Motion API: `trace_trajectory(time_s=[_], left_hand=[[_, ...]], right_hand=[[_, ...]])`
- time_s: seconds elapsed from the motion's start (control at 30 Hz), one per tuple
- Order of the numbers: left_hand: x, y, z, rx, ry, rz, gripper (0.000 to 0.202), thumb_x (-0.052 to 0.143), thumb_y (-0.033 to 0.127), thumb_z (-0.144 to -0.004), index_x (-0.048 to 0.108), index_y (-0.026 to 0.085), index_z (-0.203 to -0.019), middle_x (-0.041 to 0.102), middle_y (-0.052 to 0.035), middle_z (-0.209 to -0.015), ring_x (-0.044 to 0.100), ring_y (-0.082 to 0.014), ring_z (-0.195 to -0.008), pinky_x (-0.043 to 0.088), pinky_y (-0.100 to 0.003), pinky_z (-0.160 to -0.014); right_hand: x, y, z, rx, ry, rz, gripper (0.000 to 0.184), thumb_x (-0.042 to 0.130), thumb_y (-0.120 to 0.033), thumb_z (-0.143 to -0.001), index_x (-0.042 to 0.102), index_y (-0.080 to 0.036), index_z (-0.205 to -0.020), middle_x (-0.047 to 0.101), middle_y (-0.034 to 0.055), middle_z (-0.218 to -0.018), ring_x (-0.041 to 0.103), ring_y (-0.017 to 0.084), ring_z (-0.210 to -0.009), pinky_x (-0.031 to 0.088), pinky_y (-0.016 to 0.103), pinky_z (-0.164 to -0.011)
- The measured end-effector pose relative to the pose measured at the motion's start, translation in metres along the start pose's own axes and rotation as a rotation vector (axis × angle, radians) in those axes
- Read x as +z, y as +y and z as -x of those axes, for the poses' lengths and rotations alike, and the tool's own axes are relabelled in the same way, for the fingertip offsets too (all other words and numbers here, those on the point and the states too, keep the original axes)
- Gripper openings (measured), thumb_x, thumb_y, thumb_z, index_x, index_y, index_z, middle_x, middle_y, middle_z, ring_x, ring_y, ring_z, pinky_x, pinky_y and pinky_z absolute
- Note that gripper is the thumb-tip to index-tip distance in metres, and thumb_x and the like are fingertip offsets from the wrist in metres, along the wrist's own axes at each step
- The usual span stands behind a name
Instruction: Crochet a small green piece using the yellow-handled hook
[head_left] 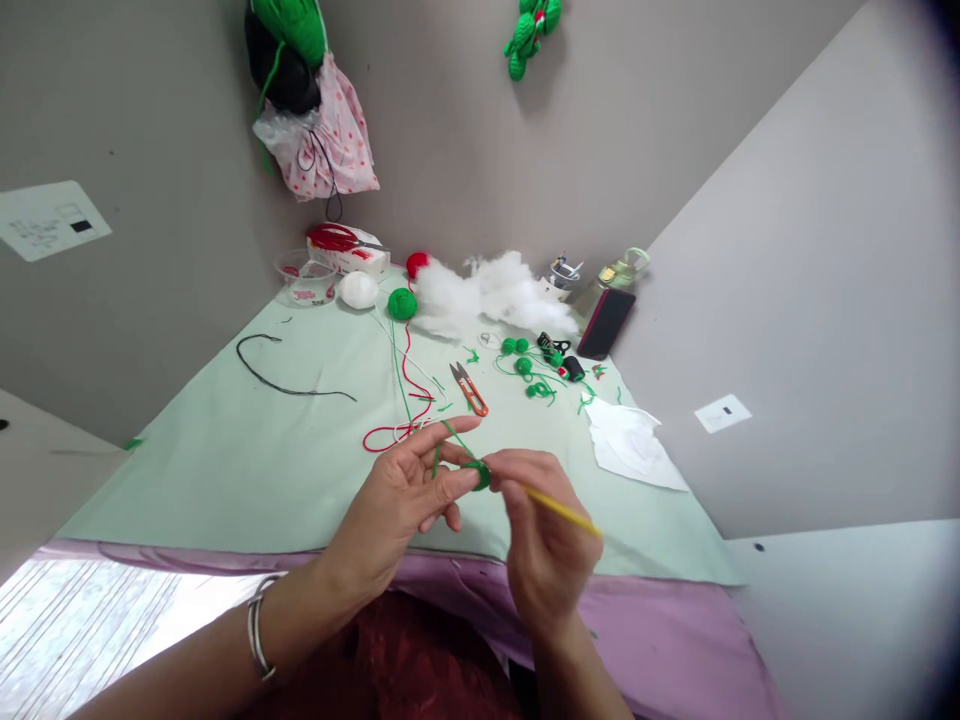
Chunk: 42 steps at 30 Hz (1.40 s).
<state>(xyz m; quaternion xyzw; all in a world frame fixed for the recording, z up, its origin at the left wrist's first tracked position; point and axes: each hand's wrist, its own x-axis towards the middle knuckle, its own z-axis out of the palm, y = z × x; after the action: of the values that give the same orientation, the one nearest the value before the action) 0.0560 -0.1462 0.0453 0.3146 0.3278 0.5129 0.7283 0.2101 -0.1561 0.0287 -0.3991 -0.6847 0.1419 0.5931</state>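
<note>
Pinching a green crochet piece [478,474], the left hand [405,497] is draping its yarn [456,438] over 1 finger (for tension); the right hand [541,535] is clamping a yellow crochet hook [564,513].

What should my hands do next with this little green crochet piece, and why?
Probably catch the green strand with the hook and draw it through the green crochet piece. The left hand pinches that piece, with the strand running up over its fingers, and the right hand holds the yellow hook pointed right at the piece.
</note>
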Motion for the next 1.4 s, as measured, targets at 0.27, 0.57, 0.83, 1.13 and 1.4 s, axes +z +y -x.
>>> trace_trajectory(time_s=[0.27,0.57,0.83,1.13,1.4], left_hand=[[-0.009,0.006,-0.006,-0.129,-0.037,0.181,0.028,0.092,0.026,-0.081,0.086,0.019,-0.108,0.041,0.0107,-0.065,0.021,-0.0004,-0.048,0.039,-0.016,-0.052],[-0.007,0.001,0.000,0.011,-0.040,-0.072,0.032,0.088,0.035,-0.085,0.083,0.024,-0.114,0.066,0.0030,-0.085,0.051,-0.0050,-0.056,0.047,-0.024,-0.062],[-0.009,0.005,0.001,0.052,0.007,-0.140,0.031,0.087,0.033,-0.085,0.083,0.027,-0.115,0.063,0.0024,-0.088,0.062,-0.0097,-0.063,0.046,-0.026,-0.061],[-0.005,0.003,0.001,0.174,0.093,-0.255,0.034,0.088,0.030,-0.083,0.082,0.026,-0.116,0.062,0.0033,-0.084,0.055,-0.0091,-0.061,0.051,-0.025,-0.060],[-0.006,0.010,-0.002,-0.134,-0.061,0.101,0.043,0.092,0.031,-0.081,0.080,0.018,-0.120,0.043,0.0116,-0.062,0.022,-0.0018,-0.046,0.038,-0.017,-0.047]], right_hand=[[-0.004,0.002,-0.001,0.083,0.097,-0.137,0.025,0.059,-0.015,-0.104,0.080,-0.028,-0.108,0.074,0.0028,-0.086,0.068,0.017,-0.076,0.057,0.033,-0.068],[-0.001,0.005,-0.006,0.299,0.048,-0.405,0.018,0.064,-0.026,-0.104,0.081,-0.024,-0.100,0.079,0.0039,-0.090,0.068,0.015,-0.074,0.058,0.030,-0.068],[-0.009,0.001,-0.005,0.307,0.032,-0.394,0.023,0.057,-0.029,-0.108,0.077,-0.022,-0.099,0.081,0.0044,-0.091,0.073,0.015,-0.072,0.061,0.031,-0.069],[-0.008,-0.001,0.003,-0.155,-0.101,0.070,0.031,0.052,-0.008,-0.104,0.071,-0.025,-0.121,0.080,0.0084,-0.105,0.076,0.021,-0.095,0.063,0.036,-0.079],[-0.003,0.004,0.007,-0.172,0.026,0.123,0.033,0.061,-0.011,-0.101,0.078,-0.030,-0.123,0.077,0.0074,-0.103,0.074,0.022,-0.093,0.063,0.036,-0.075]])
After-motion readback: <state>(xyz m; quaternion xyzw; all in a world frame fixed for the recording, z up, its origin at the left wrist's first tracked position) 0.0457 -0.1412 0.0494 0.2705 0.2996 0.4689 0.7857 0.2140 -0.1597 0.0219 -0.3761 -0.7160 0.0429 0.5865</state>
